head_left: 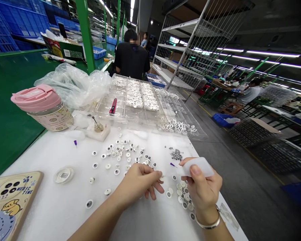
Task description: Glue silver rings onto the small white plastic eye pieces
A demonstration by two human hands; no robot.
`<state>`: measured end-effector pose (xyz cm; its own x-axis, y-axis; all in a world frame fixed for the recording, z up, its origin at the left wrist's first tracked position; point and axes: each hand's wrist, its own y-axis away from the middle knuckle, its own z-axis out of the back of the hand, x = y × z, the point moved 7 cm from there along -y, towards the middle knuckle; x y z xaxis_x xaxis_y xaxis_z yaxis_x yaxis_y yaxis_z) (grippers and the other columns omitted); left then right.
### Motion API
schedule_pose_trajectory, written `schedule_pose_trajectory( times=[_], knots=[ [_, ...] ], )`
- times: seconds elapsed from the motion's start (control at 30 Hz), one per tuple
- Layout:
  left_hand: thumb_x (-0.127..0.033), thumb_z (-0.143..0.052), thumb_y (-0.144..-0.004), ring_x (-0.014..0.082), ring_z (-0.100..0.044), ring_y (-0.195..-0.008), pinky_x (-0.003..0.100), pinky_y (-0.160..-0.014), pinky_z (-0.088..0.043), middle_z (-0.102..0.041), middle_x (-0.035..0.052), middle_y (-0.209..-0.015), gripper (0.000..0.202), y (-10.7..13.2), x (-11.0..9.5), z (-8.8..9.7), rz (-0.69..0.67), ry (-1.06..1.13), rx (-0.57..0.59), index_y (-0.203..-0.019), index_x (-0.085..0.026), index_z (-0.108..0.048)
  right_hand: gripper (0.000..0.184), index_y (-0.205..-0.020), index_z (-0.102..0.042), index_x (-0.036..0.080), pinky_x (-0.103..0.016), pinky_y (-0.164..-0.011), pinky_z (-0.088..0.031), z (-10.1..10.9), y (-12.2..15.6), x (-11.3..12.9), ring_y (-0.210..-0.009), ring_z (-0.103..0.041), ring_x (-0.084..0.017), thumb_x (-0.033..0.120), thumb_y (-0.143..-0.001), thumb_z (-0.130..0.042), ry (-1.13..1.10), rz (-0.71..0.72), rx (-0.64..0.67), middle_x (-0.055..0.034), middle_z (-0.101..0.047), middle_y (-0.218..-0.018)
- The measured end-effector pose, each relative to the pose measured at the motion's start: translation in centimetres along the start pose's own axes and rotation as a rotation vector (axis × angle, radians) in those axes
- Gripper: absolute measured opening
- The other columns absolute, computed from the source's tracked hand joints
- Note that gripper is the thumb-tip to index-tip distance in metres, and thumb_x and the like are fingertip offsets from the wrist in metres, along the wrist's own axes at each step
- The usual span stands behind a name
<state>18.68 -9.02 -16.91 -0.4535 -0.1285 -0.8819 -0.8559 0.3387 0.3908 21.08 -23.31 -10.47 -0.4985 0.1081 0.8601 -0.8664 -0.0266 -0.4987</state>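
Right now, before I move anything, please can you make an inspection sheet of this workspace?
surface: white sheet on a green bench
job's things: loose plastic googly eyes on the sheet; clear trays of eyes beyond
clutter: pink-lidded tumbler, red utility knife, plastic bag, patterned case
grippers: left hand pinched above the eyes, contents unclear; right hand holds a white plastic piece
cables: nothing seen
surroundings: co-worker in black, wire shelving, blue crate

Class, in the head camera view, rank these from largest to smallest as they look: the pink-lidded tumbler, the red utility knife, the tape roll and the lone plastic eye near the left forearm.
1. Pink-lidded tumbler
2. Tape roll and red utility knife: they look alike, so unranked
3. Plastic eye
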Motion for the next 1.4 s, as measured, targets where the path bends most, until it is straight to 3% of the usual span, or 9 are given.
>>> schedule_pose_trajectory(
  times=[0.3,0.6,1.4],
  knots=[
    [-0.039,-0.053,-0.077,0.0093,-0.052,-0.044,0.016,-0.04,-0.036,-0.064,0.01,-0.069,0.034,-0.1,0.2,0.0,-0.011,0.002,0.012,-0.068,-0.007,-0.059,0.017,-0.068,-0.062,0.012,-0.02,-0.033,-0.03,0.0,0.0,1.0,-0.041,-0.045,-0.008,0.022,-0.078,-0.053,0.016,0.082,-0.077,-0.0043,-0.058,-0.061],
    [-0.039,-0.053,-0.077,0.0093,-0.052,-0.044,0.017,-0.04,-0.036,-0.064,0.0098,-0.068,0.034,-0.2,0.3,0.0,0.006,-0.013,0.016,-0.067,-0.007,-0.06,0.02,-0.065,-0.061,0.01,-0.02,-0.032,-0.03,0.2,0.2,1.0,-0.04,-0.045,-0.009,0.024,-0.077,-0.054,0.015,0.066,-0.125,-0.0057,-0.058,-0.06],
    [-0.039,-0.054,-0.076,0.0094,-0.052,-0.044,0.017,-0.041,-0.036,-0.064,0.0103,-0.068,0.034,-0.1,0.0,-0.1,0.01,-0.002,0.018,-0.069,-0.007,-0.06,0.019,-0.064,-0.061,0.01,-0.021,-0.032,-0.031,0.4,0.3,0.8,-0.041,-0.045,-0.009,0.022,-0.077,-0.054,0.039,0.097,-0.123,-0.0054,-0.057,-0.059]
  ],
)
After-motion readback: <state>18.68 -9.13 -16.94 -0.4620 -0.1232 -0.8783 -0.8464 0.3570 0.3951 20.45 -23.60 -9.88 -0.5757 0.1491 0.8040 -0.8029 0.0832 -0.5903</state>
